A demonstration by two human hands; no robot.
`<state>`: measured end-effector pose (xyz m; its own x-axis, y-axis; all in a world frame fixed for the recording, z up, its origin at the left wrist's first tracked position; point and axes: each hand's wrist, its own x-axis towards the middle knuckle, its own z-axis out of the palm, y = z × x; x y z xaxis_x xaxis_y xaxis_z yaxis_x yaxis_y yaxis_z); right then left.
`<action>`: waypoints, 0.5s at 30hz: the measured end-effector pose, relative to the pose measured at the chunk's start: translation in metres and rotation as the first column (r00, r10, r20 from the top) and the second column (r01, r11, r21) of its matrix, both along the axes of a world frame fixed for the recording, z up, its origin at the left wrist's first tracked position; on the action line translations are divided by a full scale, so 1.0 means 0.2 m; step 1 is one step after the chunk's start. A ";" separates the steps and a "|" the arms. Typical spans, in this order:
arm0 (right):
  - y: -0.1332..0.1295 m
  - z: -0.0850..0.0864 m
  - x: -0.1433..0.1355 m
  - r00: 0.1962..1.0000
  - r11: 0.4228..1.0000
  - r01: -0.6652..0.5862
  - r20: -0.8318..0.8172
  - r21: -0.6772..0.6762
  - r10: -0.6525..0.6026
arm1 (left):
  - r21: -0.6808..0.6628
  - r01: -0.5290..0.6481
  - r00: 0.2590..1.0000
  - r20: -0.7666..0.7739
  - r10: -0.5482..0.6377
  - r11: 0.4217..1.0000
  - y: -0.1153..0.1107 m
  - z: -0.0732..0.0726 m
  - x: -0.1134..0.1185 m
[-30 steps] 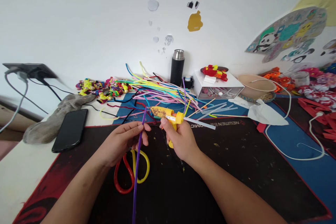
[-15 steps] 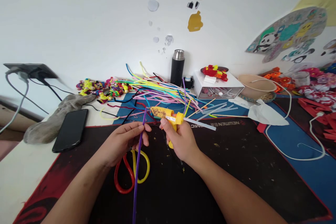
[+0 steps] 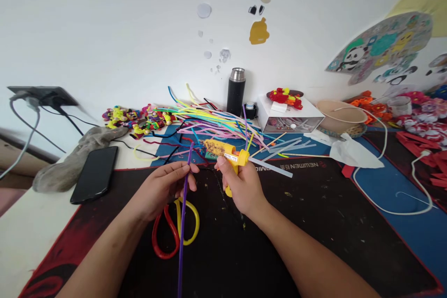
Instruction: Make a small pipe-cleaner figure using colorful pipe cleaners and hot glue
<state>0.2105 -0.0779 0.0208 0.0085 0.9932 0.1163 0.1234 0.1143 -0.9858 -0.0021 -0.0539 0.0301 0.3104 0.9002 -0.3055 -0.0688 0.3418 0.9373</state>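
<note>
Between thumb and fingers my left hand (image 3: 173, 180) pinches a purple pipe cleaner (image 3: 182, 233) near its upper end; the rest hangs down toward me. My right hand (image 3: 242, 185) is wrapped round the handle of a yellow hot glue gun (image 3: 217, 148), whose stained front points left toward the pipe cleaner's tip, a small gap apart. Out of the gun's back sticks a clear glue stick (image 3: 272, 167). Below my left hand lie scissors with red and yellow handles (image 3: 190, 237) on the dark mat; their blades are hidden.
Colourful pipe cleaners (image 3: 213, 118) lie heaped at the back beside a black thermos (image 3: 236, 91). A white drawer box (image 3: 291, 114) and a beige basket (image 3: 340, 116) stand to the right. Loose glue sticks (image 3: 288, 146) lie before the box. At left rests a black phone (image 3: 94, 174).
My right hand has drawn the glue gun slightly right, so its nozzle is now apart from the pipe cleaner's tip. My left hand has barely moved.
</note>
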 end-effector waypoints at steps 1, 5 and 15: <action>0.00 0.00 0.00 1.000 1.000 0.005 -0.006 -0.005 -0.005 | -0.002 0.000 1.000 0.000 0.000 1.000 0.00 0.00 0.00; 0.00 -0.02 0.00 1.000 1.000 -0.011 -0.002 -0.026 0.011 | -0.008 0.009 1.000 0.005 -0.009 1.000 0.00 0.00 0.00; 0.00 -0.01 0.00 0.997 0.999 -0.031 0.070 -0.012 0.032 | -0.012 0.037 0.999 -0.004 -0.037 0.999 0.00 0.00 0.00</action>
<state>0.2098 -0.0770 0.0178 -0.0310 0.9941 0.1043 0.1893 0.1083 -0.9759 -0.0020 -0.0543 0.0300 0.3421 0.8845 -0.3172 -0.0520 0.3549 0.9335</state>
